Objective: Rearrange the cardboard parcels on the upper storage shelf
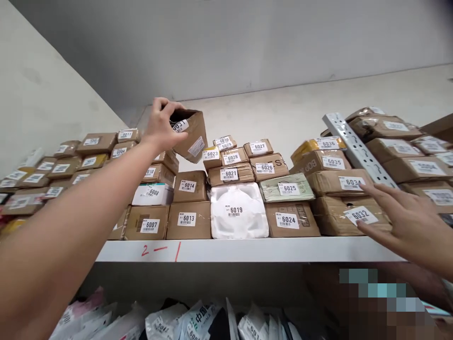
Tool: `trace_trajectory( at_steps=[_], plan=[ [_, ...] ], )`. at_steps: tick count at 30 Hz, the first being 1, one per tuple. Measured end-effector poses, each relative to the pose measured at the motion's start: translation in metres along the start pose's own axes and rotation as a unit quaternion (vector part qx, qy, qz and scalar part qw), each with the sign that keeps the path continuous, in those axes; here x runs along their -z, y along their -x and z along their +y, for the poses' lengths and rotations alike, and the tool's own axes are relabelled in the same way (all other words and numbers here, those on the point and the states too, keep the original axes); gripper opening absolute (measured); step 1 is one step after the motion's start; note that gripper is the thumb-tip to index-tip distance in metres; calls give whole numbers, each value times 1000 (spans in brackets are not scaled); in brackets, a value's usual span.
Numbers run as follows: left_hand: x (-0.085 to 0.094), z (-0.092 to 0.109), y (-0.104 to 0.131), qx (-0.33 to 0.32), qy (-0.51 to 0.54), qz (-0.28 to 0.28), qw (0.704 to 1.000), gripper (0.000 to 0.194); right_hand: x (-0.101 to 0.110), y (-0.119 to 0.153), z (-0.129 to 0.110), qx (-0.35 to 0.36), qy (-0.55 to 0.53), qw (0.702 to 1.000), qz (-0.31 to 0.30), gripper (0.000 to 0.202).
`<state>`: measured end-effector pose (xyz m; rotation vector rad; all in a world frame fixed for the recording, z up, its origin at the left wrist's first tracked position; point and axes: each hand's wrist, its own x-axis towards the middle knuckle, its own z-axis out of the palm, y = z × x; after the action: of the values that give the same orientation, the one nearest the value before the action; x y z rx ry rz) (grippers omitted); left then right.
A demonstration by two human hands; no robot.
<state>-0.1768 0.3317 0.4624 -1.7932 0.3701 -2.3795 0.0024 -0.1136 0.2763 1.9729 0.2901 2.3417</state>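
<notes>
My left hand [161,123] reaches up and grips a small brown cardboard parcel [191,138] with a label reading 6031. It holds the parcel tilted above the stacked boxes on the white shelf [247,249]. My right hand [406,222] is spread open at the right, its fingertips touching the brown parcel labelled 6032 [350,218] and pointing toward the one labelled 6034 [339,182]. Numbered parcels fill the shelf, among them a white padded one, 6019 [238,210], and brown ones 6013 [188,220] and 6024 [290,220].
A white perforated metal upright [357,150] leans across the stacks at right. More labelled boxes pile at far left [63,165] and far right [406,151]. Plastic mail bags [198,321] lie on the level below. The shelf edge bears red marking "2-1" [161,249].
</notes>
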Motion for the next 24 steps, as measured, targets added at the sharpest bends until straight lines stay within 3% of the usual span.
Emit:
trace_trajectory(
  at_steps=[7,11,17,24],
  plan=[
    [-24,-30,22,-28,26,-60,997,53,41,-2,-18,-21,34,998,-44,68],
    [-36,-51,29,-73,13,-134,988,54,58,-14,-36,11,33,999,-16,68],
    [-37,-73,24,-72,38,-229,970,53,63,-14,-51,53,45,997,24,67],
    [-36,-72,22,-88,45,-260,961,58,64,-11,-74,-8,3,999,-50,55]
  ],
)
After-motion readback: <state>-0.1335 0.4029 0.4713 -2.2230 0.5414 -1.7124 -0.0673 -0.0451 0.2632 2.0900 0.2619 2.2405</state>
